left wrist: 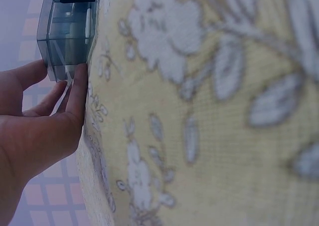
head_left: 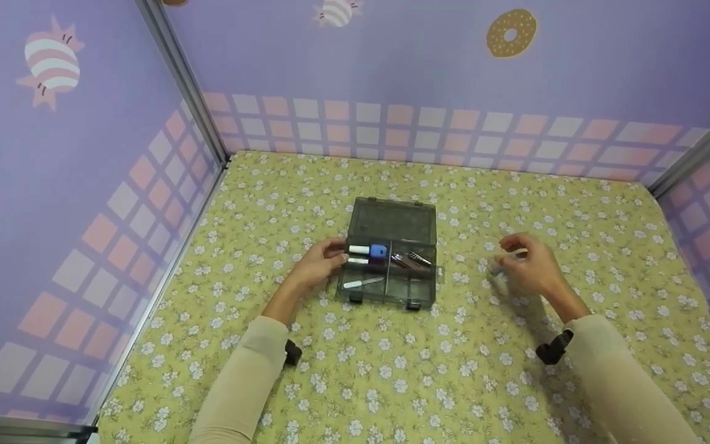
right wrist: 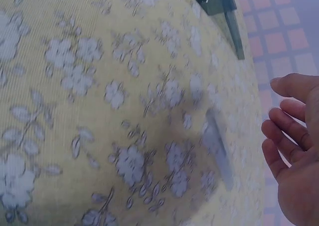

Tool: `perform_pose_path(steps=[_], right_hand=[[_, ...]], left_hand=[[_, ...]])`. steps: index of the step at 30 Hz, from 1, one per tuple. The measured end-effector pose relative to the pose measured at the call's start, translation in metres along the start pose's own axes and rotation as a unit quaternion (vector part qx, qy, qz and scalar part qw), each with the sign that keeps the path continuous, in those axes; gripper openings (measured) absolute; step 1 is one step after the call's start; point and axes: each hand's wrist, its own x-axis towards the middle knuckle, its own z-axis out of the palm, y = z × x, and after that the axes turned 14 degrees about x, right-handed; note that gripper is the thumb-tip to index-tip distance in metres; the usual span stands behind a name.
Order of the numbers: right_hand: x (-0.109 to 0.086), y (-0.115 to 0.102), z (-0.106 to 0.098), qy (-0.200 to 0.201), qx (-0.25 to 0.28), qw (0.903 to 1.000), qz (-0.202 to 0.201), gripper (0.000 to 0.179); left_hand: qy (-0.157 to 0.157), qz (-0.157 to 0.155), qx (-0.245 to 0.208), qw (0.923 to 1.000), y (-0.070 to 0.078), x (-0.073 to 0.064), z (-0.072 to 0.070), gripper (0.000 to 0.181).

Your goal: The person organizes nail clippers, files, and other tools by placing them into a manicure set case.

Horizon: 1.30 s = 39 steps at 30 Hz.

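Note:
A dark see-through compartment box stands with its lid folded back. My left hand holds the box's left side; in the left wrist view its thumb and fingers sit at the box's end. White-capped small bottles, one blue and one dark red, lie in the upper left compartment. A slim white strip lies below them, and small shiny metal items lie at upper right. My right hand hovers right of the box with loosely bent fingers, beside a clear plastic strip.
Flowered yellow cloth covers the table. Purple panels with a tile pattern close off the back and both sides, and a metal post marks the back left corner. A latch tab sticks out on the box's right side.

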Motion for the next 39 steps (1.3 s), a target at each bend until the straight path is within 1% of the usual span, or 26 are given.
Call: perform_pose_path(steps=[2,5,7,9,13,16,20,24,27,31,38,39], right_hand=[[-0.002,0.006,-0.003,0.002,-0.007,1.0,0.001,0.035],[-0.006,0.014,-0.008,-0.001,-0.011,0.9999,0.013,0.04],[-0.007,0.017,-0.01,-0.003,-0.013,0.9997,0.022,0.045],[-0.006,0.019,-0.013,-0.005,-0.014,0.9994,0.032,0.049],[-0.006,0.023,-0.013,-0.01,-0.022,0.9982,0.056,0.055],[-0.005,0.027,-0.013,-0.02,-0.031,0.9968,0.07,0.059],[-0.004,0.032,-0.014,-0.037,-0.047,0.9953,0.076,0.065],[-0.004,0.036,-0.013,-0.044,-0.051,0.9948,0.077,0.068],[-0.005,0.037,-0.012,-0.043,-0.052,0.9953,0.069,0.067],[-0.006,0.037,-0.01,-0.034,-0.061,0.9962,0.052,0.059],[-0.008,0.033,-0.002,-0.031,-0.108,0.9935,0.015,0.04],[-0.008,0.033,-0.002,-0.029,-0.115,0.9929,0.011,0.036]], left_hand=[[0.002,-0.002,0.018,0.9998,-0.001,0.0,-0.001,0.049],[0.004,-0.005,0.047,0.9989,-0.001,-0.001,-0.001,0.049],[0.006,-0.006,0.056,0.9984,-0.001,-0.001,-0.002,0.05],[0.009,-0.004,0.049,0.9987,0.0,0.0,-0.002,0.05],[0.006,-0.004,0.007,1.0,0.0,0.001,0.0,0.05],[0.004,-0.007,-0.009,0.9999,-0.001,0.001,0.0,0.049],[0.0,-0.005,-0.016,0.9999,-0.001,0.002,0.001,0.049],[-0.007,-0.001,-0.024,0.9997,0.0,0.002,0.0,0.049],[-0.005,-0.001,-0.014,0.9999,0.001,0.001,-0.001,0.049],[-0.01,0.0,-0.023,0.9997,0.002,0.0,-0.001,0.05],[-0.007,0.007,0.035,0.9993,0.002,0.001,-0.003,0.05],[-0.007,0.005,0.035,0.9993,0.001,0.0,-0.003,0.05]])
